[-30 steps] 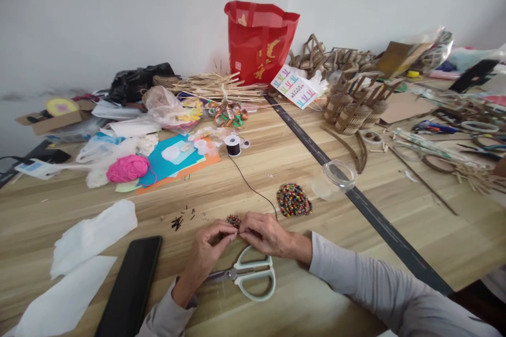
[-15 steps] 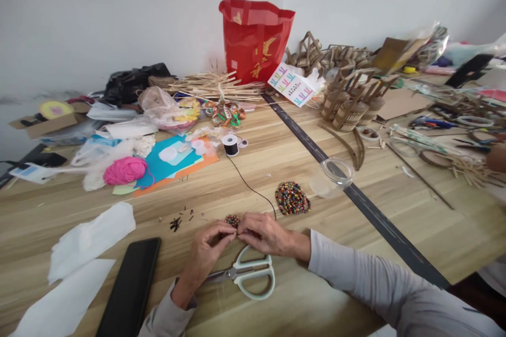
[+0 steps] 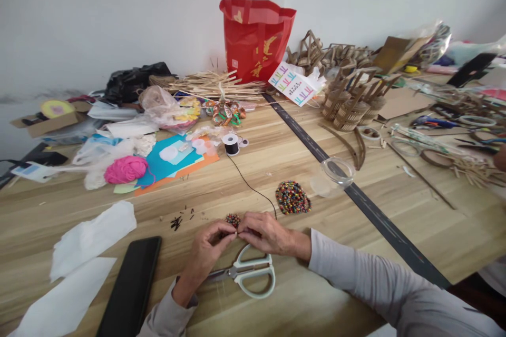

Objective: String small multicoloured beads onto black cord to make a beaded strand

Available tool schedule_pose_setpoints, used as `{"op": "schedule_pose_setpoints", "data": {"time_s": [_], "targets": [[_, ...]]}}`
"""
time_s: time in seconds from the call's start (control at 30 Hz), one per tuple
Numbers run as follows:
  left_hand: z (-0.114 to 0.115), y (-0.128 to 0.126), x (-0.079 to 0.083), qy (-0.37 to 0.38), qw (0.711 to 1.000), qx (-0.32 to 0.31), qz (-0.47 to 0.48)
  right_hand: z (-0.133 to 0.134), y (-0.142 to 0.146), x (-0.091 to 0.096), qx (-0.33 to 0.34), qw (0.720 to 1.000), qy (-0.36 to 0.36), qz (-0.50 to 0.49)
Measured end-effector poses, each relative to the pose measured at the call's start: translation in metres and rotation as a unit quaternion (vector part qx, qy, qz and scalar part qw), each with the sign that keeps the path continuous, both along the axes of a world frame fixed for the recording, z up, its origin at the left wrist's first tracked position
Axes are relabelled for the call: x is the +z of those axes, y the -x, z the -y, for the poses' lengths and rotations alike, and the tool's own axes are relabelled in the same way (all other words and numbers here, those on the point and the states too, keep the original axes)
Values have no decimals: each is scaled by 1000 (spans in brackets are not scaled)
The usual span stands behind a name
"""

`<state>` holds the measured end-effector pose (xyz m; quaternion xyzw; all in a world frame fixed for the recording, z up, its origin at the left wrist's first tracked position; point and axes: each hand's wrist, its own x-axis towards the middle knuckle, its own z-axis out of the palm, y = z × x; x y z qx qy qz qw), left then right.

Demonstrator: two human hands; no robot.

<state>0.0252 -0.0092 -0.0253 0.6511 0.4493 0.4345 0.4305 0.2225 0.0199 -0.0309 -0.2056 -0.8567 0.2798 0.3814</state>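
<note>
My left hand [image 3: 207, 245] and my right hand [image 3: 263, 231] meet fingertip to fingertip near the table's front, both pinched closed. A black cord [image 3: 255, 189] runs from a white-flanged spool [image 3: 230, 145] to my right hand, where it goes out of sight. What sits between the fingertips is too small to make out. Just beyond them lies a small cluster of coloured beads [image 3: 232, 219]; a larger heap of beads [image 3: 292, 197] lies to the right. Scissors with white handles [image 3: 255, 274] rest below my hands, their blades partly behind my left wrist.
Short black pieces [image 3: 176, 222] lie left of my hands. A black phone [image 3: 130, 284] and white paper sheets [image 3: 90, 231] are farther left. Pink yarn [image 3: 125, 169], a clear tape roll [image 3: 338, 171], small woven baskets [image 3: 350, 110] and a red bag [image 3: 256, 42] stand farther back.
Both hands stay pinched together in nearly the same place. The whole view has shifted very slightly; nothing else has visibly moved.
</note>
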Motion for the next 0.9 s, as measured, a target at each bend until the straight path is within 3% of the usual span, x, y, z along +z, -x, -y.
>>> {"op": "schedule_pose_setpoints", "data": {"time_s": [0.9], "targets": [[0,0,-4,18,1000,4,19,0,0,-4,8,1000,-3,-4]]}}
